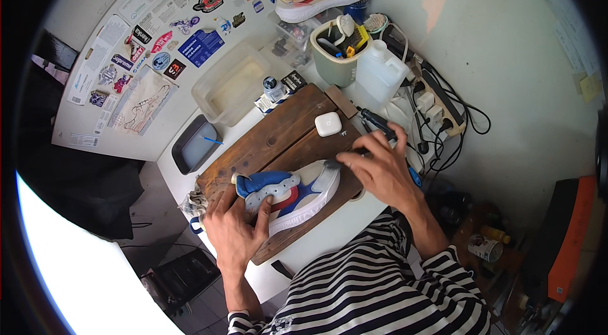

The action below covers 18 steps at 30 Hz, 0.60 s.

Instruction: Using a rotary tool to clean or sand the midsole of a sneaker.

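The left hand (pixel 235 228) presses its spread fingers on the sneaker's (pixel 288 192) heel, pinning it to the wooden board (pixel 272 139) so the right hand (pixel 377 167), fingers closed around a thin tool (pixel 380 125), can work steadily at the toe.

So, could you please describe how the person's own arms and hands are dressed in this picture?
Both hands, the left hand and the right hand, are bare: no gloves, and no rings or watch that I can make out. The forearms are uncovered too. The sleeves of a top with black and white horizontal stripes are pushed up the arms, well clear of the wrists.
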Each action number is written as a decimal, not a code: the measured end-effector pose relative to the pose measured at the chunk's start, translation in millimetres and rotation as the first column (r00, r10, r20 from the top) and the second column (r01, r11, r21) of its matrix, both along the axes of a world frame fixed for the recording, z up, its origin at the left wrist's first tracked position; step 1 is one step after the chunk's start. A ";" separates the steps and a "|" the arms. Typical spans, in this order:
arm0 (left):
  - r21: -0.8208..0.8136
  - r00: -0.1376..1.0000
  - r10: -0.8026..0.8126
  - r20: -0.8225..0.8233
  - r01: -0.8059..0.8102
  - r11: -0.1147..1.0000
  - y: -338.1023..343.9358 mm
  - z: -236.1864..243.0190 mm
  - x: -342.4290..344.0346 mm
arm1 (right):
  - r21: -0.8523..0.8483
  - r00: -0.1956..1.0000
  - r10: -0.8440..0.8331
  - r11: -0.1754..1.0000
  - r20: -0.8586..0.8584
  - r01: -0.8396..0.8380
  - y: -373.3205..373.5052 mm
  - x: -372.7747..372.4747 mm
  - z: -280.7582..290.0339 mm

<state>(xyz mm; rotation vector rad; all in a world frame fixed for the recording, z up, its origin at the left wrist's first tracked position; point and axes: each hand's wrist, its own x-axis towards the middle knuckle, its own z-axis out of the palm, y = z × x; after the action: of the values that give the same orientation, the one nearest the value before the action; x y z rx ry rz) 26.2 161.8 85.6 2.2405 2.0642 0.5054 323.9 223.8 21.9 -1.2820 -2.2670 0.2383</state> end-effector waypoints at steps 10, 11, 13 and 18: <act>0.022 1.000 -0.001 -0.003 0.001 1.000 -0.5 0.7 2.3 | -0.001 1.000 0.014 1.000 0.002 -0.014 -1.7 2.4 2.5; 0.047 1.000 -0.018 -0.011 0.019 0.999 -1.1 -0.2 2.4 | 0.015 0.998 -0.041 0.999 0.051 0.041 -1.0 2.7 4.6; 0.071 0.999 -0.035 -0.020 0.037 0.997 -2.4 -2.1 2.0 | -0.004 0.995 0.070 0.998 -0.074 -0.070 -12.3 -11.4 10.7; 0.076 1.000 -0.025 0.012 0.024 0.997 -0.1 -0.1 4.3 | 0.026 0.998 -0.054 0.998 0.038 0.053 1.3 5.1 0.8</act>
<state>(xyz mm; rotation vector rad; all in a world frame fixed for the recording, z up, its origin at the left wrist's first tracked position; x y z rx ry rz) 30.5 161.7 85.5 2.2938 2.0429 0.6056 329.0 225.1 22.8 -1.3434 -2.2567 0.1666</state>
